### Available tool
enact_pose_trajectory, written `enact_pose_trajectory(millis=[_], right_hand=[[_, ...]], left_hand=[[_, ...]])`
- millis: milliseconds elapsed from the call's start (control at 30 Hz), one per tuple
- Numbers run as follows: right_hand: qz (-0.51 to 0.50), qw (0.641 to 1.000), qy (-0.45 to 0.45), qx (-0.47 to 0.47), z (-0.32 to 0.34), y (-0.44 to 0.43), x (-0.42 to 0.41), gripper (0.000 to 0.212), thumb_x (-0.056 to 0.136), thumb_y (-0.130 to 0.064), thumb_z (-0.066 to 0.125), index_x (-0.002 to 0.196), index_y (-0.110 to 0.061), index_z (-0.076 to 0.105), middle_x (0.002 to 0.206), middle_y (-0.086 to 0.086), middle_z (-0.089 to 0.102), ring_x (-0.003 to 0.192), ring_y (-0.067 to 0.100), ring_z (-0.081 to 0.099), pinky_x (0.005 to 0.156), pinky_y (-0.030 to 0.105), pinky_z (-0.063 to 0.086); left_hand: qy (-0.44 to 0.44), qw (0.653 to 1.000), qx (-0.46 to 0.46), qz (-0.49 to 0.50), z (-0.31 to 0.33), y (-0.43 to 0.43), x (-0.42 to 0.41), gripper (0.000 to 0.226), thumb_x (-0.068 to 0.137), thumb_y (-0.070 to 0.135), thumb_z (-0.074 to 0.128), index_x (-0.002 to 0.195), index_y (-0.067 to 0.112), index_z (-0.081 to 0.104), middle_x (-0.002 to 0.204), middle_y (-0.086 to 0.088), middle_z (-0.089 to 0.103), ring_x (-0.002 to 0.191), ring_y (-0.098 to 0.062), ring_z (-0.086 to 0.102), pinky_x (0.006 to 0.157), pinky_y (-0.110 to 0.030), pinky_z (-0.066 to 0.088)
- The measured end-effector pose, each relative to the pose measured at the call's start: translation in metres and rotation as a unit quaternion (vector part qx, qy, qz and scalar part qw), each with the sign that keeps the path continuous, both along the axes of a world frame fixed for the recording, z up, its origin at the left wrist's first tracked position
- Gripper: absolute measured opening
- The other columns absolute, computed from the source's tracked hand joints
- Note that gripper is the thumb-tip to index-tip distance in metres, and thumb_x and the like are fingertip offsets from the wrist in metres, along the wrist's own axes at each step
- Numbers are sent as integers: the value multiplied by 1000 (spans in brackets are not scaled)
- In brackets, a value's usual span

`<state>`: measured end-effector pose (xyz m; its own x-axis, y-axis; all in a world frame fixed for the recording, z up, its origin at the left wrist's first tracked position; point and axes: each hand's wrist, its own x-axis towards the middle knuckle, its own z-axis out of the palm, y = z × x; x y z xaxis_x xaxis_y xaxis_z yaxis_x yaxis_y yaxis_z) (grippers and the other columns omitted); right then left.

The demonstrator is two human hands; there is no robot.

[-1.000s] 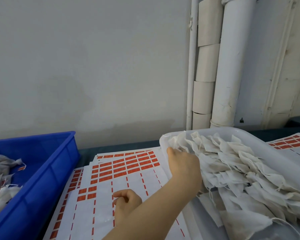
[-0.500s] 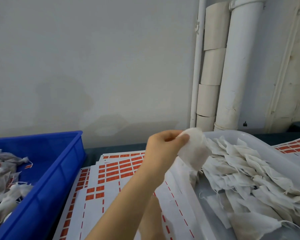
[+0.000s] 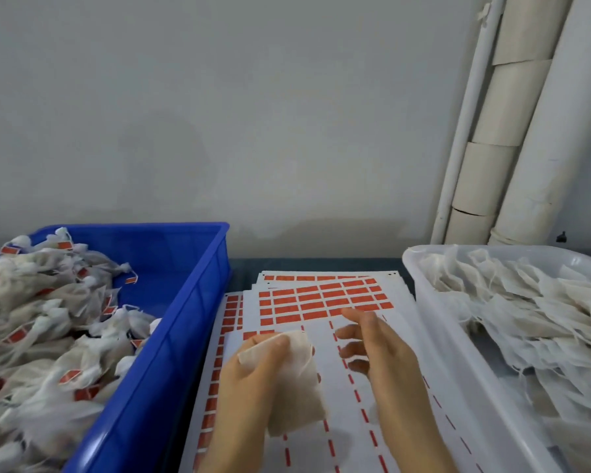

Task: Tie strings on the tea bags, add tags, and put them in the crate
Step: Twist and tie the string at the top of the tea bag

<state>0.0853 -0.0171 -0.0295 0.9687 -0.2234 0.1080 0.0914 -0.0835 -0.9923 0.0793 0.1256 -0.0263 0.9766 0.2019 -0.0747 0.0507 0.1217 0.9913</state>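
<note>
While our left hand grips one tea bag above the tag sheets, our right hand hovers beside it, fingers spread, holding nothing. Left of the sheets we note the blue crate of tagged bags; right of them, the white tub of loose bags. Behind the sheets, pipes climb the wall.

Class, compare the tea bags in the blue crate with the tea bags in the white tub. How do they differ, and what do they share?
The crate's bags are gathered and tied at the neck; the tub's bags lie flat and untied. The crate's bags carry orange-red tags; the tub's bags show none. Both are pale, translucent pouches piled loosely.
</note>
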Motion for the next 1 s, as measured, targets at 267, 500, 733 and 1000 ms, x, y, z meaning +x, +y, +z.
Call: enact_pose_trajectory(millis=[267, 500, 733, 1000], right_hand=[[33, 985, -2, -168, -6, 29, -10, 11, 80, -41, 63, 80, -44, 52, 83, -34, 53, 77, -4, 56, 52, -2, 39], [15, 992, -7, -127, -13, 18, -6, 8, 84, -34, 63, 77, -36, 58, 79, -25, 62, 76, 1, 61, 54, 1, 42], [22, 992, -21, -125, -13, 15, -9, 8, 87, -28, 60, 81, -32, 60, 76, -17, 65, 71, 0, 63, 55, 0, 43], [-16, 974, -59, -219, -14, 16, -8, 21, 90, -29, 54, 75, -40, 45, 81, -28, 51, 75, -5, 53, 57, -2, 34]], left_hand=[[43, 999, -5, 3, -19, 6, 5, 14, 79, 14, 70, 81, 21, 60, 82, 3, 63, 74, -14, 61, 46, -13, 44], [35, 995, 86, -30, -20, 6, 2, 23, 74, 24, 77, 87, 30, 60, 88, 12, 62, 74, -11, 60, 41, -5, 41], [15, 987, 155, -44, -26, 3, -4, 26, 72, 39, 77, 91, 42, 60, 91, 32, 54, 86, -1, 56, 54, -5, 43], [16, 987, 156, -28, -27, 3, -1, 26, 72, 31, 78, 89, 40, 61, 83, 30, 51, 77, 0, 53, 41, -1, 37]])
